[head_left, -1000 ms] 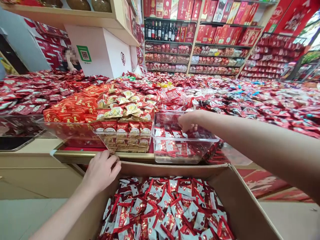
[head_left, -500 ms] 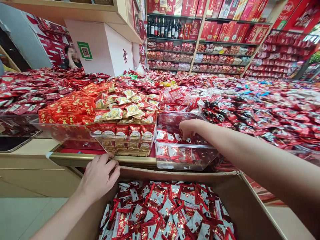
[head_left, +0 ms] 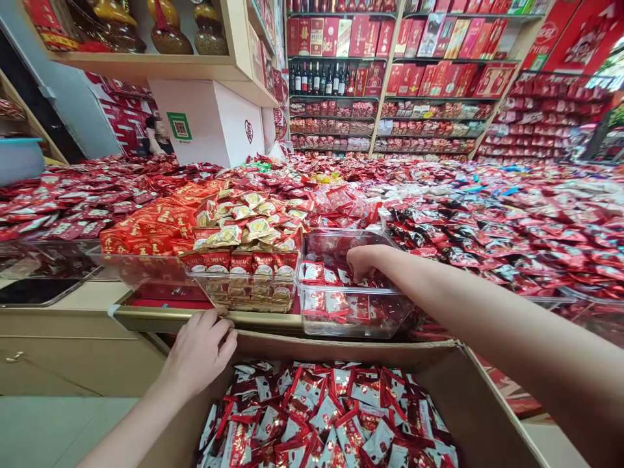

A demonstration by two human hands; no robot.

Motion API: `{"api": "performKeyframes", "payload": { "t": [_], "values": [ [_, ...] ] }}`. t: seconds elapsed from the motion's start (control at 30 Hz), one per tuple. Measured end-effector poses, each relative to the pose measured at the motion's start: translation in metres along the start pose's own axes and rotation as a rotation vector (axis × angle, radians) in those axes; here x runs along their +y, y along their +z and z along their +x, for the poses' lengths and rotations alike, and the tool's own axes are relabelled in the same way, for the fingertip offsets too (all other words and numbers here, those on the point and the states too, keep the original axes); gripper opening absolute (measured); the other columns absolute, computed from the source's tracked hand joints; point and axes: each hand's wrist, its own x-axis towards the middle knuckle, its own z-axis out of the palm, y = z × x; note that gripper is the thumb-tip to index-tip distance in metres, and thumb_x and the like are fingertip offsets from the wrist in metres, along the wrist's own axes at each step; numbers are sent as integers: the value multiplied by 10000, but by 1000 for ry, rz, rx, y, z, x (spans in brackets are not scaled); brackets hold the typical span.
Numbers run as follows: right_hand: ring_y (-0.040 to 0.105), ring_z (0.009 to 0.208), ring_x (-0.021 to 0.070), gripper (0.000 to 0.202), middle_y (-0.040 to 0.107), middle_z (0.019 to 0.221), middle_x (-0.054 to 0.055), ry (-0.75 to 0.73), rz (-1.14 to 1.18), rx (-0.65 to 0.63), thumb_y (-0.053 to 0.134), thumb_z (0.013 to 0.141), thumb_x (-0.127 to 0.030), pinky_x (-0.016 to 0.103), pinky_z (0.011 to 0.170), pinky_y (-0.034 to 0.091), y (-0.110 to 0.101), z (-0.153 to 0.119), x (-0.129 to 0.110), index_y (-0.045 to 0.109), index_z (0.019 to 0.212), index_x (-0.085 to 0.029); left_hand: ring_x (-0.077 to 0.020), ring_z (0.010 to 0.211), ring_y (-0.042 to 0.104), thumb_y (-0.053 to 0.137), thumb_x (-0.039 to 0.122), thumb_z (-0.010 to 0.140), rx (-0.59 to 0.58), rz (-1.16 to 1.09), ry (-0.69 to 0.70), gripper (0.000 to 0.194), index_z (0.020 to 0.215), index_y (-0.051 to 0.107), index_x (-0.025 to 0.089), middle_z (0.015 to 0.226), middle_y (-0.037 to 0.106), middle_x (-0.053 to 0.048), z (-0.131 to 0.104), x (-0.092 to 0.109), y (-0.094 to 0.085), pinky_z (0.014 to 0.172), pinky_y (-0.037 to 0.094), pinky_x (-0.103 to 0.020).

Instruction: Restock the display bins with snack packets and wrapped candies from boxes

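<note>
Right hand (head_left: pixel 368 263) is in the clear bin (head_left: pixel 353 290), fingers curled, tips down among the red-and-white sachets (head_left: pixel 314 272); can't tell if I've pinched 1. Left hand (head_left: pixel 205 344): fingers bent over the gold counter edge (head_left: pixel 277 320), thumb apart; can't tell if it grips.

Front sachets sit side by side, long axes looking roughly front to back, red end bands showing. Bin mouth faces up, front wall towards me. Matching loose sachets (head_left: pixel 331 416) in the carton (head_left: pixel 492 396) point every way.

Room: back of the bin is open above its contents. Left side is tight, durian packs (head_left: pixel 238 263) just beside. Carton's far edge runs just below the bin front; carton mouth is open upward.

Text: "DURIAN" reads on the gold-and-red packs. Orange-red packs (head_left: pixel 146 224) carry gold Chinese characters, too blurred for me. 1 green QR sign (head_left: pixel 179 127) on the white pillar (head_left: pixel 205 117).
</note>
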Motion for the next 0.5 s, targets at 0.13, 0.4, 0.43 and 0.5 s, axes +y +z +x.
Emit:
{"api": "performKeyframes", "payload": {
  "t": [0.13, 0.4, 0.43, 0.5],
  "values": [
    [542, 576, 156, 200, 590, 595, 33, -12, -39, 27, 646, 531, -255, 258, 541, 395, -6, -5, -4, 636, 679, -121, -224, 836, 510, 388, 315, 750, 2, -16, -7, 261, 771, 618, 194, 939, 564, -88, -1, 1, -3, 722, 409, -355],
    [512, 624, 140, 231, 578, 666, 36, -166, 70, 555, 505, 682, -366, 248, 567, 360, -52, -110, -26, 599, 753, -167, -233, 844, 510, 406, 331, 740, 37, -66, -47, 250, 760, 624, 212, 919, 582, -74, -3, 1, -7, 683, 397, -357],
    [508, 610, 130, 238, 576, 654, 23, -231, 163, 572, 480, 700, -382, 240, 563, 363, -45, -131, -34, 599, 744, -181, -230, 848, 510, 407, 324, 741, 53, -76, -35, 242, 781, 618, 213, 918, 588, -69, -4, 2, -9, 697, 387, -365],
    [514, 609, 114, 217, 587, 670, 4, -439, 354, 401, 450, 728, -364, 218, 556, 378, -13, -164, -53, 603, 745, -210, -215, 859, 510, 412, 284, 743, 103, -124, 20, 218, 830, 599, 213, 912, 599, -56, -5, 8, -16, 757, 354, -382]
  ]
}}
